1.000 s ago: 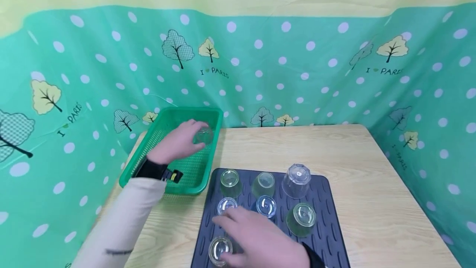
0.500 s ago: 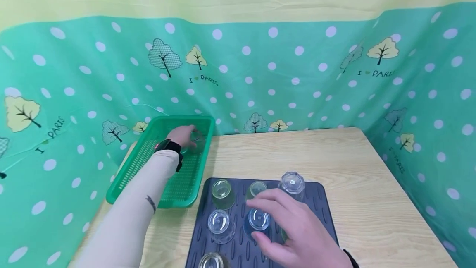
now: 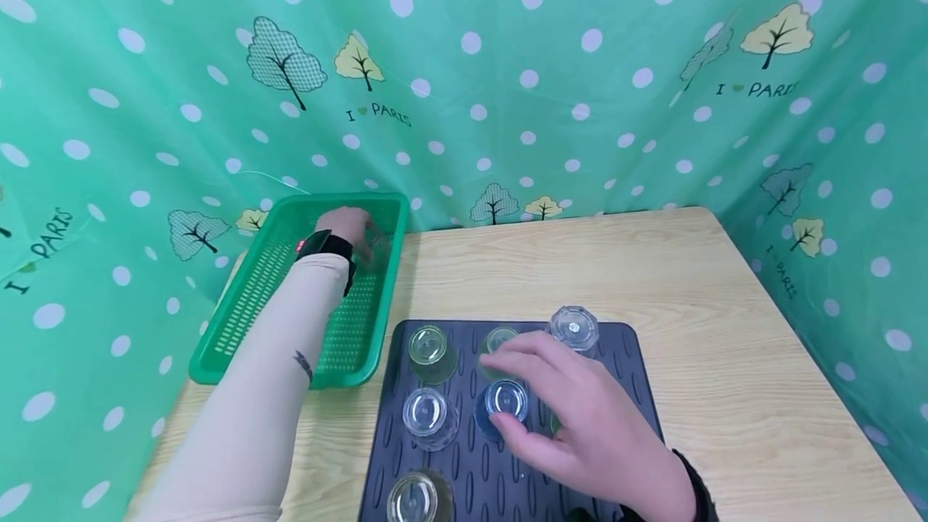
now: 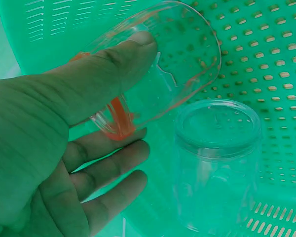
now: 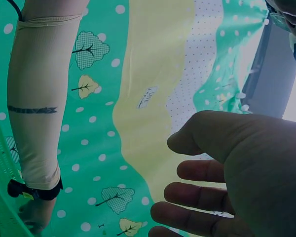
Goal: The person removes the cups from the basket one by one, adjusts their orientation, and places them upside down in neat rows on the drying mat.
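My left hand (image 3: 346, 225) reaches into the green basket (image 3: 391, 304). In the left wrist view it pinches a clear drinking glass (image 4: 192, 59), thumb along its side and index finger mostly hidden behind; the glass is tilted. Beside it in the basket stands another clear glass (image 4: 217, 173). My right hand (image 3: 587, 417) hovers over the dark drying mat (image 3: 500, 498), thumb and fingers spread, holding nothing. Its thumb and fingertips overlap a blue glass (image 3: 506, 399) and a pale green glass (image 3: 500, 341) on the mat.
Also bottom-up on the mat are a green glass (image 3: 429, 349), a faceted clear glass (image 3: 574, 327), a clear glass (image 3: 426, 413) and a front glass (image 3: 415, 499). Another green glass is mostly hidden behind my right hand. A patterned curtain (image 3: 464, 127) borders the wooden table (image 3: 725, 361).
My left hand has gone lower into the basket with the glass. My right hand has moved from the front left of the mat to the right and back, leaving the front glass in view.
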A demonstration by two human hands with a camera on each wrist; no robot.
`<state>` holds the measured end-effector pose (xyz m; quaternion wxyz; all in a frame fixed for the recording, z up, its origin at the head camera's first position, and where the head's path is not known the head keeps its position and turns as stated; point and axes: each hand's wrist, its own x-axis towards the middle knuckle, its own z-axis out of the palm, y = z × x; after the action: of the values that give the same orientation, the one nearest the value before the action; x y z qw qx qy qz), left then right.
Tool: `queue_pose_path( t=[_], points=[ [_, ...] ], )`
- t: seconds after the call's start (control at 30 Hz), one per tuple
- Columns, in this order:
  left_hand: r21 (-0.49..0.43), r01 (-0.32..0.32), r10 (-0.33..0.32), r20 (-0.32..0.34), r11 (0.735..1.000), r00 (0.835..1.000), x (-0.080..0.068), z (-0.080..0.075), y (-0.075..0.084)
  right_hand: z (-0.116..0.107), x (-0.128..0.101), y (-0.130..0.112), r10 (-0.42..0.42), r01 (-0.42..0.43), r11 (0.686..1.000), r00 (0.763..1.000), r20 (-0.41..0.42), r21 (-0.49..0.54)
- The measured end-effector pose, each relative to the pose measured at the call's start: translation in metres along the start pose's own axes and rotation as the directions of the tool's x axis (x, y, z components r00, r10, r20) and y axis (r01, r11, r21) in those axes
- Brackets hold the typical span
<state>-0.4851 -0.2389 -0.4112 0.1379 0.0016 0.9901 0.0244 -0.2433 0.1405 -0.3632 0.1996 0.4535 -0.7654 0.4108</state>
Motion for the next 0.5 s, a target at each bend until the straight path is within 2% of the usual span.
queue_pose_path(
  t=[0.13,0.27,0.4,0.5],
  points=[
    [0.053,-0.006,0.007,-0.011,0.999,1.000,-0.008,-0.010,0.009,-0.001,0.001,-0.001,-0.013,0.013,1.000,1.000,-0.013,-0.021],
    [0.075,0.009,-0.005,-0.050,0.997,0.999,-0.015,-0.013,0.016,-0.001,0.001,-0.003,-0.001,0.001,0.999,1.000,0.000,-0.036],
    [0.078,0.030,-0.023,-0.092,0.997,0.995,-0.019,-0.005,0.016,0.001,0.000,-0.004,0.003,-0.002,0.999,1.000,0.028,-0.034],
    [0.046,0.059,-0.054,-0.104,0.997,0.993,-0.017,0.008,0.007,0.005,0.000,-0.004,0.007,-0.006,1.000,0.999,0.054,-0.013]
  ],
)
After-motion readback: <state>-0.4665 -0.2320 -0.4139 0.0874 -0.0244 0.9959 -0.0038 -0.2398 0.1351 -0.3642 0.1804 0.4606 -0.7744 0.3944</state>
